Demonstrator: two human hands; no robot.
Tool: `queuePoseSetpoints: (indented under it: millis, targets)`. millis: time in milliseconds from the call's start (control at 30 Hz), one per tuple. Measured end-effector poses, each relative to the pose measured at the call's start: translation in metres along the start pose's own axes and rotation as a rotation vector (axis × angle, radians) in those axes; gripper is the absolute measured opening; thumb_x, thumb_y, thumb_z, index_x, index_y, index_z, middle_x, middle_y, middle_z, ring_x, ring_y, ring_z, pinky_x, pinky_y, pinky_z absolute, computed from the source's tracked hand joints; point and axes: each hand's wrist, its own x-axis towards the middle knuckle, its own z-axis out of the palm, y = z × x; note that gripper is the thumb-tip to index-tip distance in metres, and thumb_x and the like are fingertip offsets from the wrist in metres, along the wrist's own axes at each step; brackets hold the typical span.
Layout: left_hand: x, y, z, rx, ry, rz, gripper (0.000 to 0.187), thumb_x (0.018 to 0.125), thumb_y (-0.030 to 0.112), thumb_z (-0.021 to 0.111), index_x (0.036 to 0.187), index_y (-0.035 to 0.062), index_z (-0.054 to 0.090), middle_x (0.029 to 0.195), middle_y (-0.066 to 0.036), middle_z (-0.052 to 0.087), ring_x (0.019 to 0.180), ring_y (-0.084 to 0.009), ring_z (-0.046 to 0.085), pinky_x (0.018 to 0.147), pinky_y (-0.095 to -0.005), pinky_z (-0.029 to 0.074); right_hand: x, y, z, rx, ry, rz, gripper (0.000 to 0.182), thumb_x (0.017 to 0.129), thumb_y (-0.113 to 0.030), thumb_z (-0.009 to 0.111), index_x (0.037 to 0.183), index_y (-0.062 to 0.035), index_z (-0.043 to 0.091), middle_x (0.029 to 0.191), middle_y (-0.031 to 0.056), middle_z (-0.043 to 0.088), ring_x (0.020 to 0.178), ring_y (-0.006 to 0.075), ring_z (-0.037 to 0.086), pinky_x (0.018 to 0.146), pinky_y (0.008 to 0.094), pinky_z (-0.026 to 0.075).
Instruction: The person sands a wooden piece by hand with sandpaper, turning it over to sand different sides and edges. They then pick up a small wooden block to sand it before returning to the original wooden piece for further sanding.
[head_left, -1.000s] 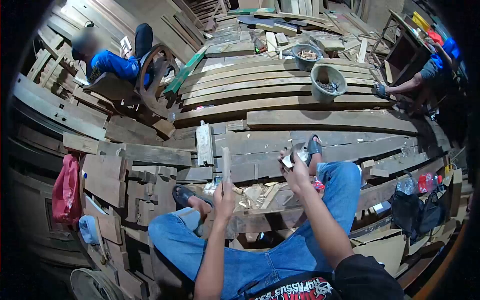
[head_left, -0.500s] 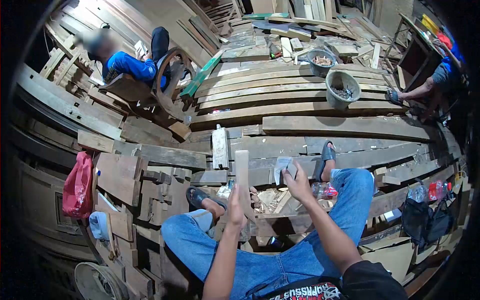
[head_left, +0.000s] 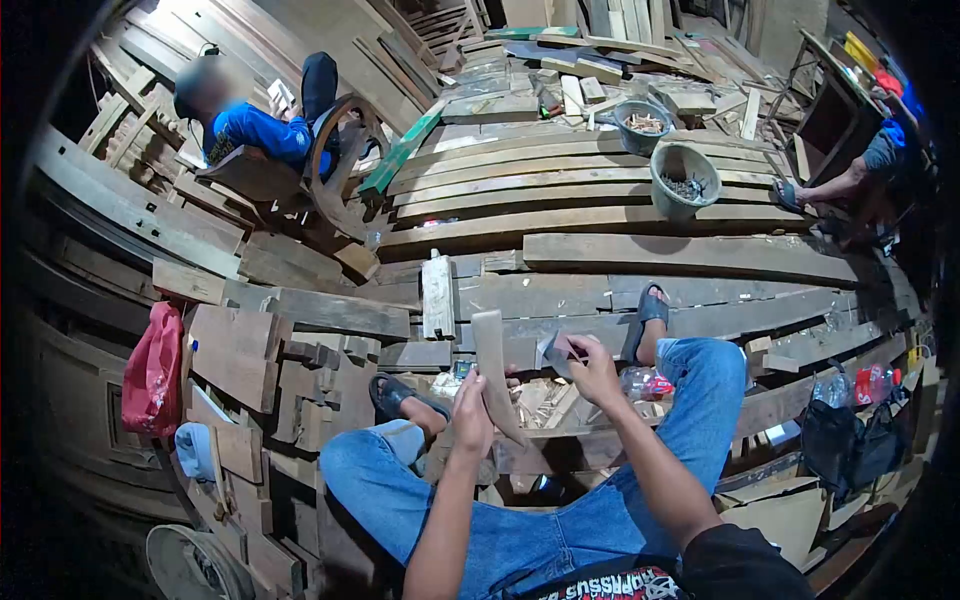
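Far left: red bag [head_left: 152, 372] hung at stacked timber offcuts [head_left: 250, 360], crowding that edge. Above, seated person in blue [head_left: 255, 130] beside a curved wooden wheel piece [head_left: 335, 150], well apart from the hands. Centre: left hand [head_left: 470, 412] clamped round lower end of a curved wooden piece [head_left: 492, 362], held upright, slightly tilted, top end clear of the planks behind. Just right: right hand [head_left: 592, 370] closed on a small folded sheet, possibly sandpaper [head_left: 553, 352], near the piece's right edge but contact not clear. Wood scraps [head_left: 540, 398] between the knees below both hands. Open plank floor [head_left: 600, 225] ahead. Two grey buckets [head_left: 685, 178] further back. Right edge: black bag [head_left: 850, 440] and bottles [head_left: 850, 385]; another person's leg [head_left: 830, 185] top right.
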Motion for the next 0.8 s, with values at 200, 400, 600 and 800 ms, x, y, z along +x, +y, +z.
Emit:
queuePoseSetpoints:
  millis: [200, 400, 600, 800]
  targets:
    - [0.001, 0.0, 0.001, 0.055, 0.001, 0.062, 0.038, 0.099, 0.013, 0.039, 0.132, -0.0037, 0.051, 0.123, -0.018, 0.065, 0.111, -0.0264, 0.065, 0.101, -0.0404, 0.049, 0.004, -0.017, -0.007, -0.123, -0.061, -0.022, 0.035, 0.084, -0.001, 0.063, 0.118, 0.0023, 0.069, 0.111, 0.0197, 0.072, 0.106, 0.0314, 0.069, 0.095, 0.0382, 0.052]
    - [0.003, -0.005, -0.008, 0.17, 0.048, 0.097, 0.028, 0.105, 0.017, 0.046, 0.124, -0.0007, 0.056, 0.112, -0.013, 0.067, 0.1, -0.0201, 0.067, 0.093, -0.0357, 0.052, 0.005, -0.022, -0.022, -0.188, -0.156, -0.009, 0.041, 0.079, 0.0, 0.063, 0.12, -0.0052, 0.07, 0.111, 0.022, 0.071, 0.106, 0.0393, 0.068, 0.093, 0.0449, 0.053]
    - [-0.012, 0.009, 0.011, 0.449, 0.039, 0.247, 0.026, 0.104, 0.012, 0.052, 0.125, -0.002, 0.057, 0.11, -0.009, 0.068, 0.101, -0.0144, 0.064, 0.092, -0.0313, 0.05, 0.002, -0.004, -0.01, -0.317, -0.336, -0.055, 0.038, 0.084, -0.007, 0.06, 0.12, -0.007, 0.071, 0.111, 0.0232, 0.071, 0.106, 0.0414, 0.067, 0.094, 0.0461, 0.052]
    - [-0.037, 0.021, 0.035, 0.484, -0.013, 0.297, 0.025, 0.097, 0.002, 0.057, 0.122, -0.0039, 0.06, 0.116, -0.01, 0.067, 0.108, -0.0149, 0.062, 0.097, -0.0308, 0.048, -0.002, -0.006, -0.003, -0.318, -0.338, -0.085, 0.037, 0.086, -0.008, 0.058, 0.12, -0.0058, 0.071, 0.112, 0.0233, 0.071, 0.108, 0.0423, 0.066, 0.095, 0.0463, 0.051]
